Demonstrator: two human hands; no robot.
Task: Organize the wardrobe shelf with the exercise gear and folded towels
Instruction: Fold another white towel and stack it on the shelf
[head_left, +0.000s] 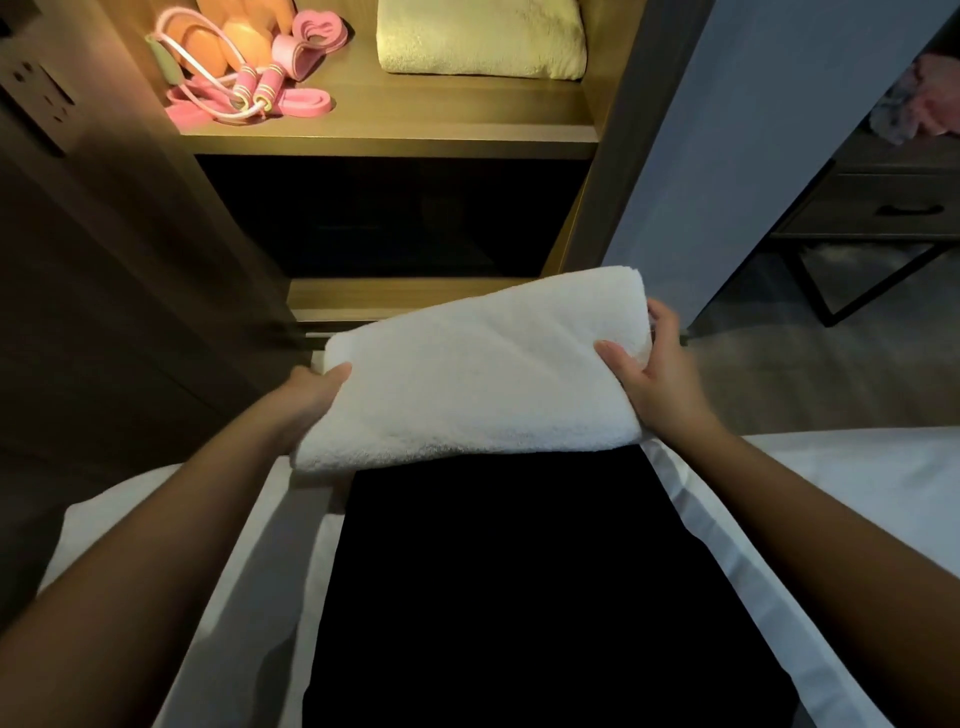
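A: Wardrobe interior: lit wooden shelf (441, 117) up past both sets of fingers, white bed sheet (857, 493) under the forearms. Step?

B: Thick white folded terry towel (467, 379) held in the air between both hands, below that shelf. Probably headed there. Left hand (311, 389) grips the towel's left end, thumb on top, fingers hidden underneath. Right hand (654, 374) grips the right end, thumb on top, fingers curled round the edge.

A: Tips?

B: My call: hold both ends level so the fold survives, then land it on or beside the pale yellow folded towel (478, 41), far beyond the right fingers. Avoid the pink skipping rope with striped handles (254, 88), far beyond the left fingers.

A: Text, brands?

B: None readable.
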